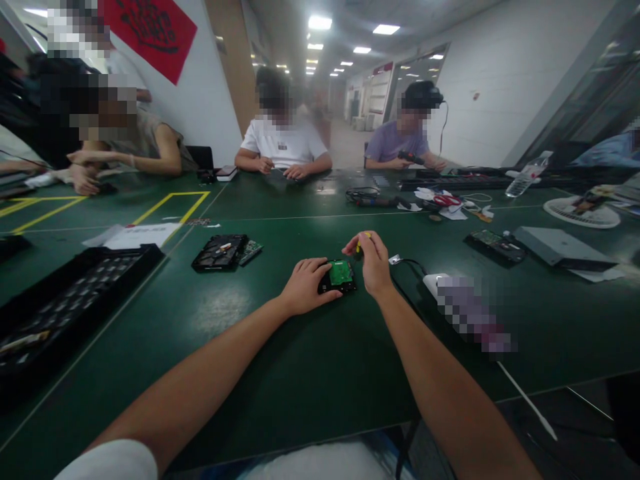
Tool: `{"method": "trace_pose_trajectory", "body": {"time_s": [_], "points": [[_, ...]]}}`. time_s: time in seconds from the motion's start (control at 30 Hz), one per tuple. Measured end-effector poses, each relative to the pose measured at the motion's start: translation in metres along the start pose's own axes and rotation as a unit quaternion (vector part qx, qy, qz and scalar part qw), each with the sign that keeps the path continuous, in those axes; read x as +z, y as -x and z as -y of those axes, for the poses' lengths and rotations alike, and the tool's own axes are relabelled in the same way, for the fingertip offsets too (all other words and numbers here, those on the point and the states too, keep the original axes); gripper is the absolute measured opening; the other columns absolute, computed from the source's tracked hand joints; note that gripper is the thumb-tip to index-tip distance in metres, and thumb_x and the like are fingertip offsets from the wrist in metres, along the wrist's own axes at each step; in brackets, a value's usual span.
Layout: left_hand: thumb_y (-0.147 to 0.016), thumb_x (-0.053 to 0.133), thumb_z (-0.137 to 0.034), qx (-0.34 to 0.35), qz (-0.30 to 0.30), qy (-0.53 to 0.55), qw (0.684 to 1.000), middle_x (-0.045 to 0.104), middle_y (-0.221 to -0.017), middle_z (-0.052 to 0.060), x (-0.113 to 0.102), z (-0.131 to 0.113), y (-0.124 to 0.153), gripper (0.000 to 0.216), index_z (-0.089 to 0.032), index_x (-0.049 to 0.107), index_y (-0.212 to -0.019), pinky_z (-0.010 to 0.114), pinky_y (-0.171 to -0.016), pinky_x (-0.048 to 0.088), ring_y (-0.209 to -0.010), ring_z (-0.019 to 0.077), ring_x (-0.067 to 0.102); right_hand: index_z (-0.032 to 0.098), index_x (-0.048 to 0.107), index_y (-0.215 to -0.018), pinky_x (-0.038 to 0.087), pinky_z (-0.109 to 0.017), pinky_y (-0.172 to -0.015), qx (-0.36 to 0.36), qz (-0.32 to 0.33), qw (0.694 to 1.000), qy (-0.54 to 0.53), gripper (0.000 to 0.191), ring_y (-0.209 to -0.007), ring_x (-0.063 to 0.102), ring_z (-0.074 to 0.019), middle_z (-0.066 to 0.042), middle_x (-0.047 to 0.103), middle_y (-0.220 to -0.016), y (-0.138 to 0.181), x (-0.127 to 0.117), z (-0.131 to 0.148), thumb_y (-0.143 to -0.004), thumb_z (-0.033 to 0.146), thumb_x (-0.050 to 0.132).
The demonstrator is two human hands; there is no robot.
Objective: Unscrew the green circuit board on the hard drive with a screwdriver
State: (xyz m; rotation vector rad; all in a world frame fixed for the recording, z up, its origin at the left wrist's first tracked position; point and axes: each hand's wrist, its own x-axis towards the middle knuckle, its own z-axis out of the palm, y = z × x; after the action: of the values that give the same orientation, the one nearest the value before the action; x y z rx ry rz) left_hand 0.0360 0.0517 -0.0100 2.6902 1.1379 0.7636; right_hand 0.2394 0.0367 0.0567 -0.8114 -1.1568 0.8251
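A small black hard drive (341, 276) with a green circuit board on top lies on the dark green table (310, 373) in front of me. My left hand (306, 287) rests on its left side, fingers curled over its edge, holding it down. My right hand (371, 261) is closed round a yellow-handled screwdriver (363, 238), held upright just right of the drive, its tip hidden behind my fingers.
A second opened hard drive (220, 252) with a loose green board lies to the left. A black tray (65, 293) sits at the far left. A cable and white device (434, 280) lie right of my hand. Other people sit across the table with tools.
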Motion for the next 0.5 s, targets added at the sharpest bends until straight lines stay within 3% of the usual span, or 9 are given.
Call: {"method": "trace_pose_trajectory", "body": {"time_s": [0.17, 0.3, 0.5], "points": [[-0.091, 0.071, -0.074, 0.002, 0.001, -0.006, 1.0, 0.057, -0.155, 0.017, -0.0011, 0.0003, 0.0005, 0.081, -0.021, 0.06, -0.151, 0.06, -0.122, 0.039, -0.144, 0.0394, 0.052, 0.027, 0.065, -0.092, 0.053, -0.033, -0.067, 0.03, 0.012, 0.997, -0.07, 0.047, -0.062, 0.062, -0.017, 0.004, 0.059, -0.066, -0.0009, -0.0003, -0.003, -0.098, 0.073, 0.057], [-0.091, 0.071, -0.074, 0.0, 0.004, -0.004, 1.0, 0.057, -0.156, 0.017, -0.0022, -0.0013, 0.0002, 0.08, -0.022, 0.059, -0.151, 0.06, -0.122, 0.039, -0.144, 0.0395, 0.052, 0.026, 0.075, -0.095, 0.052, -0.034, -0.071, 0.024, 0.028, 0.998, -0.046, 0.06, -0.066, 0.062, -0.0175, 0.0, 0.063, -0.069, -0.0006, -0.0015, -0.0038, -0.103, 0.076, 0.042], [-0.091, 0.07, -0.075, -0.003, 0.006, -0.008, 1.0, 0.058, -0.155, 0.018, -0.0023, -0.0035, -0.0005, 0.082, -0.02, 0.059, -0.151, 0.06, -0.123, 0.038, -0.144, 0.0394, 0.052, 0.027, 0.078, -0.104, 0.05, -0.032, -0.077, -0.009, 0.012, 1.0, 0.02, 0.04, -0.078, 0.063, -0.017, 0.0, 0.066, -0.081, -0.0012, -0.0075, -0.0061, -0.105, 0.06, 0.056]]}}
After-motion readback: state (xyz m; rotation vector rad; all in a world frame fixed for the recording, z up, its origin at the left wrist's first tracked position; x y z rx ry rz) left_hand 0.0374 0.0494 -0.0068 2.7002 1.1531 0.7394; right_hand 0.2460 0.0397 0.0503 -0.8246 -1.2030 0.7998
